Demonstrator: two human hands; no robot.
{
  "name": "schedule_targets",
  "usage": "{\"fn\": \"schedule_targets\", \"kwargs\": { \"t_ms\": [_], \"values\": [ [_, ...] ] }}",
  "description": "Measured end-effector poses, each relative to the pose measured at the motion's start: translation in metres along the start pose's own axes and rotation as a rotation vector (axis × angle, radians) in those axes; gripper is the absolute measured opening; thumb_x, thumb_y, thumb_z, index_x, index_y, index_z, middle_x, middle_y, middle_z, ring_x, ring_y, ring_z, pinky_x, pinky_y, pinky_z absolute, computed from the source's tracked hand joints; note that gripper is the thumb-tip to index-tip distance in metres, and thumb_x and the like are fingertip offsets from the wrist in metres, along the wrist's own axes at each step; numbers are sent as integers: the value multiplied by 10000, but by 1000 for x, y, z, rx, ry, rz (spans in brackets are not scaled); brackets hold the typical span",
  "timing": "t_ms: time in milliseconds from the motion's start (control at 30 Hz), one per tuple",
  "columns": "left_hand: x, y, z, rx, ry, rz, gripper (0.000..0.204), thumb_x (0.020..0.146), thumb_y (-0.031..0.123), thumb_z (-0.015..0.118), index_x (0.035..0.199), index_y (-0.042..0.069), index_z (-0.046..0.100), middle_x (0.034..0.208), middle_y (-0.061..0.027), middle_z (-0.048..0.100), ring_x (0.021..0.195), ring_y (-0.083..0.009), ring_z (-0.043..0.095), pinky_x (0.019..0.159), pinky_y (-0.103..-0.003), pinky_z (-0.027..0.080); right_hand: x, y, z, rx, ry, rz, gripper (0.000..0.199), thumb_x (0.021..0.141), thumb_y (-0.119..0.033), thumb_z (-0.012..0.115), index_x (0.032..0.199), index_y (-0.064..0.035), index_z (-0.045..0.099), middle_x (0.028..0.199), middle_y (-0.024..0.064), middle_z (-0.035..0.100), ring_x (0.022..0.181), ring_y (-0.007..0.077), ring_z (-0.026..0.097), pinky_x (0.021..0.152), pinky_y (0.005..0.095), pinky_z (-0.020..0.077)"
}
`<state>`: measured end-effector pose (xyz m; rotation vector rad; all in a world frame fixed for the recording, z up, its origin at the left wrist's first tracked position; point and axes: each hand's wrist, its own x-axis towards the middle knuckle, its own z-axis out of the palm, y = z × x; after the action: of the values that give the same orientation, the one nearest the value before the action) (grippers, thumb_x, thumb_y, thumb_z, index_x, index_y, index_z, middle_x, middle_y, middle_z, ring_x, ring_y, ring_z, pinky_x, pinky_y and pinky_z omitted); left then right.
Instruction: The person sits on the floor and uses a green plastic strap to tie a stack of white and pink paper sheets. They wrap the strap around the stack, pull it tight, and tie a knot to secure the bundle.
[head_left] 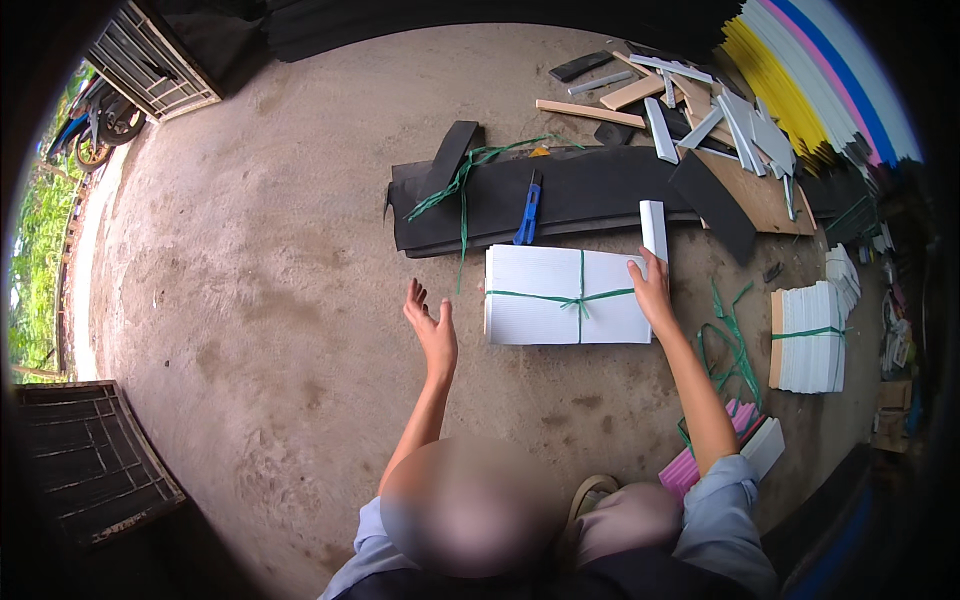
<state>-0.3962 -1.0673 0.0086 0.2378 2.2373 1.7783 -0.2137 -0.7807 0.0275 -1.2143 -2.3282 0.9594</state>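
A bundle of white foam sheets (535, 322) lies on the concrete floor in front of me. Green plastic string (582, 270) crosses over it both ways and is knotted near the middle. My right hand (653, 292) rests against the bundle's right end, thumb on the top sheet and fingers spread along the edge. Just beyond those fingers stands a narrow white foam strip (653, 225). To the left of the bundle, my left hand (431, 328) is raised, fingers apart, holding nothing. A blue box cutter (529, 208) lies on the black foam sheets (600, 190) behind the bundle.
Foam offcuts (720, 120) are heaped at the far right, near tall stacks of coloured sheets (785, 75). Another tied white bundle (808, 345) sits at right, with loose green string (728, 335) and pink foam pieces (682, 472) closer to me. A motorcycle (105, 125) stands outside the gate (155, 62).
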Motion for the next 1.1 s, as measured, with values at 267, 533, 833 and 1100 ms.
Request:
{"fn": "schedule_targets", "kwargs": {
  "t_ms": [267, 533, 833, 1100],
  "values": [
    [-21, -31, 49, 44, -495, -156, 737, 843, 485, 468, 1355, 36, 185, 1155, -277, 464, 1042, -327, 504, 852, -387, 415, -54, 43, -3, 210, -158, 414, 654, 804, -437, 542, 1201, 43, 345, 1176, 212, 463, 1111, 308, 450, 916, 356, 353],
    [-64, -32, 23, -290, -569, -215, 667, 882, 415, 451, 1367, 71, 151, 1315, -190, 318, 1185, -270, 363, 945, -391, 349, -94, -4, -55, -154, -94, 48, 689, 757, -399, 628, 1232, -14, 312, 1128, 188, 384, 1073, 312, 412, 895, 393, 364],
    [-130, 14, 33, -359, -572, -115, 722, 876, 422, 454, 1377, 113, 36, 1355, -185, 224, 1198, -290, 341, 933, -448, 365, -157, -3, -142, 226, 109, -51, 827, 693, -372, 695, 1292, -73, 209, 1212, 199, 317, 1170, 310, 305, 975, 397, 261],
    [-169, 133, 146, -101, -809, 335, 592, 889, 319, 476, 1268, 43, 115, 1154, -237, 394, 1025, -257, 499, 815, -371, 467, -213, 68, -296, 648, -56, 158, 883, 696, -404, 664, 1344, -65, 169, 1301, 125, 315, 1210, 233, 309, 983, 366, 272]
  ]
}}
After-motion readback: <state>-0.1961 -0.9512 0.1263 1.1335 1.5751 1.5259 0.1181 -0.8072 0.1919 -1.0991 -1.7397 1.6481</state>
